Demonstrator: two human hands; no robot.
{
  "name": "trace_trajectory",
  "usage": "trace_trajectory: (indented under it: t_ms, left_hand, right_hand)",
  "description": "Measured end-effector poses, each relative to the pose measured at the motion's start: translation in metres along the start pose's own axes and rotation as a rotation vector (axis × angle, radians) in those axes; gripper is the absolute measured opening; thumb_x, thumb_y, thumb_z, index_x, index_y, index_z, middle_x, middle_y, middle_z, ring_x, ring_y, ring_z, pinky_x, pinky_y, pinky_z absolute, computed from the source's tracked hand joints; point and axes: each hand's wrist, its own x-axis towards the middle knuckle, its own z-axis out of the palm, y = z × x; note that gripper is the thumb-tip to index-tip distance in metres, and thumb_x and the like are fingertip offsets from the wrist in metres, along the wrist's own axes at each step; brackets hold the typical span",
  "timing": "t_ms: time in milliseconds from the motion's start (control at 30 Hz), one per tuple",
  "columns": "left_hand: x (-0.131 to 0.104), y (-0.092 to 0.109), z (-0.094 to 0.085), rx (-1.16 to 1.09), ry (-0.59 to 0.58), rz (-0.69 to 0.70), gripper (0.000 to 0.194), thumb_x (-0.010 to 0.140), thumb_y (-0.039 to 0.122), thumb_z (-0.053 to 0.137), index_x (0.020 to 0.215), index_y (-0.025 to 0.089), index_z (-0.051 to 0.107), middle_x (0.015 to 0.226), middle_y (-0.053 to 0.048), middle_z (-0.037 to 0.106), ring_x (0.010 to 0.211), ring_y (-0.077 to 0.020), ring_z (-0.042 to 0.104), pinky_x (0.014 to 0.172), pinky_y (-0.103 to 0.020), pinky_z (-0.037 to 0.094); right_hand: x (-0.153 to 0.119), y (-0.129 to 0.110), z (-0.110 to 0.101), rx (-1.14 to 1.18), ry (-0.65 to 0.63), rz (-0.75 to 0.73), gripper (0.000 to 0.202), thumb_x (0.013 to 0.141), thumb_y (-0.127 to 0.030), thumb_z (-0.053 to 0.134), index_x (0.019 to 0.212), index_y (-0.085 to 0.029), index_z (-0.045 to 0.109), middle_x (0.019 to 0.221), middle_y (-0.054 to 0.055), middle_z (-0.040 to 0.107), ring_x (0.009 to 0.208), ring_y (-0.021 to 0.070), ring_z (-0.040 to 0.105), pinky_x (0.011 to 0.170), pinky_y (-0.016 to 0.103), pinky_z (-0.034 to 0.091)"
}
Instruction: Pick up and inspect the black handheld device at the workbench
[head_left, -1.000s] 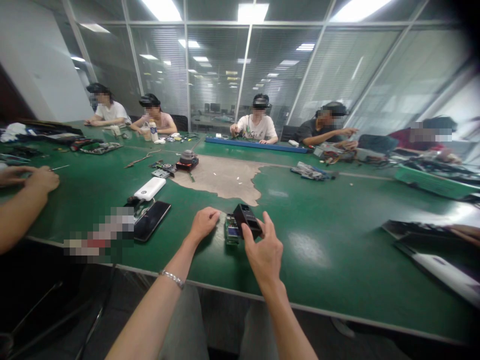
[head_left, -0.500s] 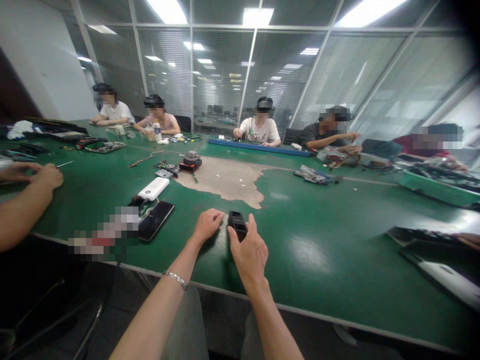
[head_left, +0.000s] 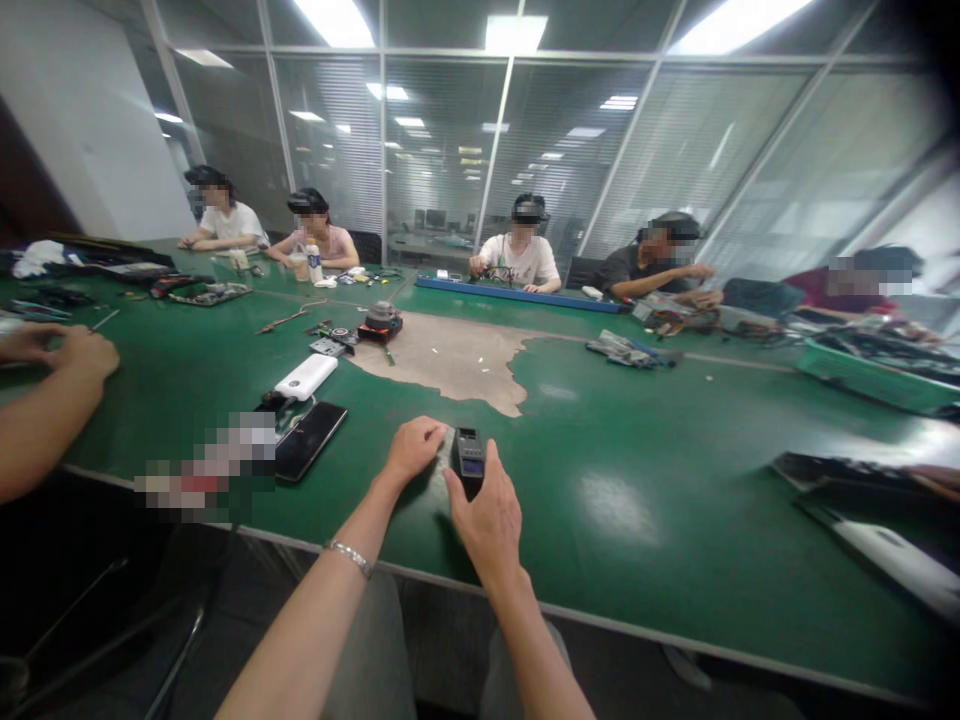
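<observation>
My right hand (head_left: 491, 515) is closed around the sides of a small black box-shaped device (head_left: 470, 458) with a little display and buttons on its face. The thumb lies along its left side and the fingers along its right; the device's lower end is hidden by the hand. Just left of it, my left hand (head_left: 415, 450) rests on the green table (head_left: 555, 480) with its fingers curled in. Whatever those fingers may hold is hidden. A bracelet (head_left: 349, 556) is on the left wrist.
To the left lie a black phone (head_left: 311, 441) and a white power bank (head_left: 306, 377). Farther back, a dark part with a round top (head_left: 380, 322) stands by a brown bare patch (head_left: 442, 365). A co-worker's hands (head_left: 71, 350) are at far left; several people sit opposite. Right: a green basket (head_left: 877, 375).
My right hand has moved slightly left and toward me, and the device has turned so that its display and buttons face me more. My left hand stays almost still.
</observation>
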Motion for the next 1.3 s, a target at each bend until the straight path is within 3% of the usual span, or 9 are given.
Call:
trace_trajectory:
  t_ms: [500,800,933,1100,1300]
  left_hand:
    - [-0.001,0.003,-0.001,0.019,-0.017,-0.002,0.029,0.090,0.034,0.048,0.093,0.021,0.074,0.095,-0.005,0.072,0.090,-0.0160,0.064,0.083,-0.026,0.049]
    - [-0.001,0.002,-0.001,-0.006,-0.012,-0.026,0.030,0.090,0.036,0.048,0.089,0.021,0.073,0.092,-0.004,0.073,0.088,-0.0159,0.064,0.080,-0.026,0.049]
    - [-0.001,0.002,0.000,0.003,-0.004,-0.018,0.029,0.090,0.034,0.048,0.089,0.021,0.074,0.093,-0.004,0.073,0.089,-0.0159,0.064,0.081,-0.026,0.048]
    - [-0.001,0.003,0.000,0.014,-0.005,-0.003,0.029,0.090,0.033,0.047,0.088,0.021,0.074,0.092,-0.004,0.072,0.087,-0.0158,0.064,0.080,-0.026,0.048]
    - [-0.001,0.002,0.001,0.013,-0.008,0.002,0.029,0.091,0.034,0.048,0.090,0.021,0.074,0.092,-0.004,0.072,0.087,-0.0158,0.064,0.081,-0.026,0.049]
  right_hand:
    - [-0.002,0.003,0.003,-0.024,-0.046,0.046,0.066,0.091,-0.048,0.041,0.139,-0.002,0.039,0.124,0.022,0.059,0.109,0.0304,0.059,0.090,0.041,0.046]
    - [0.017,-0.004,-0.020,0.105,0.094,0.053,0.067,0.089,-0.051,0.046,0.139,-0.007,0.041,0.131,0.019,0.055,0.118,0.0292,0.055,0.098,0.041,0.043]
    - [0.023,0.017,-0.031,0.065,0.152,0.110,0.068,0.087,-0.052,0.047,0.138,-0.008,0.043,0.133,0.019,0.053,0.121,0.0300,0.052,0.101,0.042,0.040]
    - [0.020,0.055,-0.031,-0.010,0.122,0.153,0.069,0.086,-0.051,0.047,0.136,-0.005,0.044,0.131,0.021,0.054,0.118,0.0317,0.054,0.099,0.044,0.041]
    - [0.014,0.066,-0.026,-0.034,0.066,0.161,0.066,0.086,-0.047,0.047,0.136,-0.004,0.043,0.130,0.022,0.055,0.118,0.0310,0.054,0.099,0.043,0.042]
